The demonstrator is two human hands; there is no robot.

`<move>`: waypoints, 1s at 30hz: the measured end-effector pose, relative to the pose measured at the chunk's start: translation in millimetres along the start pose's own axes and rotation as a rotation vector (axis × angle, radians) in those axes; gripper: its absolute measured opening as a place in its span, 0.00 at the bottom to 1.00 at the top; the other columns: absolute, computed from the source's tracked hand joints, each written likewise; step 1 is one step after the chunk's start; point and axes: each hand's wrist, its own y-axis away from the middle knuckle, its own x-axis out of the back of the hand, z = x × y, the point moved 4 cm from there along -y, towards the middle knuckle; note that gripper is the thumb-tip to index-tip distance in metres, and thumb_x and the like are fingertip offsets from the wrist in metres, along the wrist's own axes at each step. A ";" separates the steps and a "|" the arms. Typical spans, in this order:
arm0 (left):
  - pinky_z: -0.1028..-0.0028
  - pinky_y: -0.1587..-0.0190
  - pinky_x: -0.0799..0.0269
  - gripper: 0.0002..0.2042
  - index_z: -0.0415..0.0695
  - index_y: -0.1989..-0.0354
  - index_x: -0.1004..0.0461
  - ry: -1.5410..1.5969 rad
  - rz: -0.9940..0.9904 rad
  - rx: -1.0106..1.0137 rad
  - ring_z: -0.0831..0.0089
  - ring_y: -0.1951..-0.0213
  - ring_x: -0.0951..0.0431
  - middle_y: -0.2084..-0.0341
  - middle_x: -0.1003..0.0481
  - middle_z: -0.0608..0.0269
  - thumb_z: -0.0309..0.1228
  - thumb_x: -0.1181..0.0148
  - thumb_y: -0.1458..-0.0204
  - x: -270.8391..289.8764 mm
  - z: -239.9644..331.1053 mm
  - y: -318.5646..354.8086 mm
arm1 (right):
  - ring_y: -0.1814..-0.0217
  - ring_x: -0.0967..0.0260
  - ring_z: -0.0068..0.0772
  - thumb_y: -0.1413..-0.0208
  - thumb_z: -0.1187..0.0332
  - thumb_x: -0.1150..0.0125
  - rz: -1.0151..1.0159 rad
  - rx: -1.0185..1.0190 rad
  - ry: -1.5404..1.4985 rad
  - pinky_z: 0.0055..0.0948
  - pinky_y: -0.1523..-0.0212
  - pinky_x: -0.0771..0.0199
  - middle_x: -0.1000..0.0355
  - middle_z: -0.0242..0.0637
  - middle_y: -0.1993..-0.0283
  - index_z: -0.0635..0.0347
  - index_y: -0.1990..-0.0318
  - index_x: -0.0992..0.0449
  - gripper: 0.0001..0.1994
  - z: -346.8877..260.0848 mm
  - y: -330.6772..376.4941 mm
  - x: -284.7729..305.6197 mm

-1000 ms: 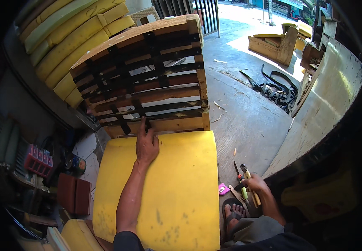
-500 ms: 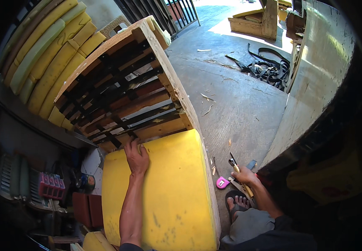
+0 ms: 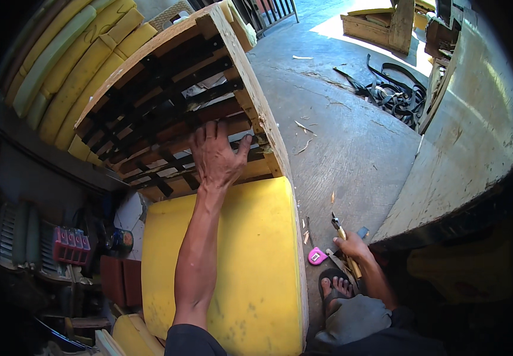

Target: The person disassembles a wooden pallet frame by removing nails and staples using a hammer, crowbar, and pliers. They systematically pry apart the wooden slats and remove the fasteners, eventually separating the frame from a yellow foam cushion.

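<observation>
My left hand (image 3: 217,157) reaches out with its fingers spread over the black webbing straps (image 3: 167,101) of a wooden seat or chair frame (image 3: 262,107). Whether the fingertips press on the straps I cannot make out. Under my left forearm lies a yellow foam pad (image 3: 256,255), scuffed with dark marks near its lower end. Low at the right, my right hand (image 3: 354,246) is closed around pliers (image 3: 339,225) with yellowish handles, their dark jaws pointing away from me. Beside that hand a pink tape measure (image 3: 316,256) rests on the floor.
Tangled black straps (image 3: 394,89) lie on the floor ahead, near a pale leaning board (image 3: 452,136). Yellow foam pieces (image 3: 84,77) are stacked at the far left. Wood scraps (image 3: 306,127) litter the floor. A pink organizer box (image 3: 71,246) stands at the left. My sandalled foot (image 3: 335,286) is below the pliers.
My left hand has moved forward from the far edge of the foam pad onto the webbing, its fingers spreading. My right hand keeps the pliers, now turned slightly. The view has shifted a little.
</observation>
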 end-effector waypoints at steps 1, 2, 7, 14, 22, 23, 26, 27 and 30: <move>0.50 0.40 0.41 0.30 0.40 0.44 0.30 -0.027 -0.030 -0.011 0.50 0.46 0.31 0.51 0.29 0.48 0.48 0.33 0.50 -0.7 -0.2 -0.9 | 0.75 0.27 0.34 0.41 0.59 0.39 -0.014 0.000 -0.022 0.39 0.71 0.29 0.26 0.41 0.75 0.68 0.58 0.25 0.17 5.3 6.1 -2.9; 0.50 0.41 0.41 0.32 0.40 0.44 0.30 -0.024 -0.027 -0.040 0.49 0.46 0.31 0.51 0.29 0.48 0.48 0.32 0.52 -2.5 0.1 -3.5 | 0.76 0.28 0.33 0.41 0.58 0.39 -0.012 -0.002 -0.047 0.39 0.72 0.29 0.26 0.40 0.75 0.67 0.59 0.25 0.17 9.1 11.5 -1.7; 0.51 0.41 0.39 0.38 0.42 0.42 0.32 -0.024 -0.181 -0.086 0.48 0.46 0.29 0.51 0.28 0.49 0.46 0.24 0.61 6.4 -17.3 -5.3 | 0.77 0.30 0.28 0.41 0.58 0.37 -0.043 -0.057 -0.020 0.33 0.75 0.31 0.26 0.38 0.74 0.67 0.58 0.25 0.17 10.9 -6.0 -17.8; 0.52 0.55 0.30 0.39 0.42 0.49 0.28 -0.012 -0.110 -0.105 0.49 0.56 0.24 0.58 0.24 0.47 0.43 0.19 0.74 -14.8 -21.9 -17.1 | 0.56 0.21 0.49 0.44 0.53 0.37 -0.046 0.015 0.014 0.43 0.54 0.25 0.22 0.54 0.60 0.69 0.46 0.28 0.27 25.3 -9.6 -32.3; 0.55 0.48 0.27 0.40 0.38 0.46 0.27 0.014 -0.256 -0.075 0.42 0.52 0.23 0.54 0.22 0.42 0.54 0.24 0.64 -0.4 -4.0 -27.4 | 0.48 0.24 0.54 0.43 0.54 0.38 -0.056 -0.054 -0.037 0.45 0.47 0.28 0.23 0.61 0.54 0.71 0.46 0.27 0.27 16.3 -8.0 -18.8; 0.55 0.47 0.27 0.39 0.38 0.47 0.26 0.026 -0.270 -0.065 0.43 0.51 0.23 0.54 0.22 0.43 0.55 0.25 0.63 0.4 -1.8 -28.9 | 0.48 0.24 0.54 0.43 0.55 0.38 -0.058 -0.072 -0.041 0.45 0.48 0.28 0.23 0.61 0.54 0.71 0.46 0.27 0.27 15.8 -9.9 -19.0; 0.57 0.46 0.28 0.36 0.40 0.49 0.23 0.148 -0.303 0.030 0.46 0.51 0.22 0.55 0.21 0.45 0.56 0.25 0.62 -5.7 0.3 -33.2 | 0.48 0.24 0.55 0.43 0.55 0.38 -0.041 -0.137 -0.082 0.45 0.47 0.28 0.23 0.62 0.53 0.71 0.45 0.27 0.27 17.0 -8.7 -25.8; 0.57 0.45 0.28 0.35 0.41 0.51 0.22 0.205 -0.313 0.072 0.47 0.51 0.22 0.55 0.20 0.46 0.56 0.25 0.62 -8.1 -0.4 -34.5 | 0.47 0.24 0.55 0.43 0.55 0.38 -0.042 -0.153 -0.093 0.45 0.47 0.28 0.24 0.62 0.53 0.70 0.45 0.27 0.27 22.1 -10.1 -31.8; 0.59 0.47 0.27 0.33 0.42 0.54 0.20 0.190 -0.395 0.186 0.50 0.50 0.21 0.56 0.19 0.50 0.55 0.25 0.63 -12.4 -6.7 -38.4 | 0.49 0.23 0.54 0.43 0.55 0.38 -0.038 -0.118 -0.029 0.45 0.48 0.27 0.23 0.61 0.53 0.70 0.45 0.27 0.27 22.0 -11.9 -41.8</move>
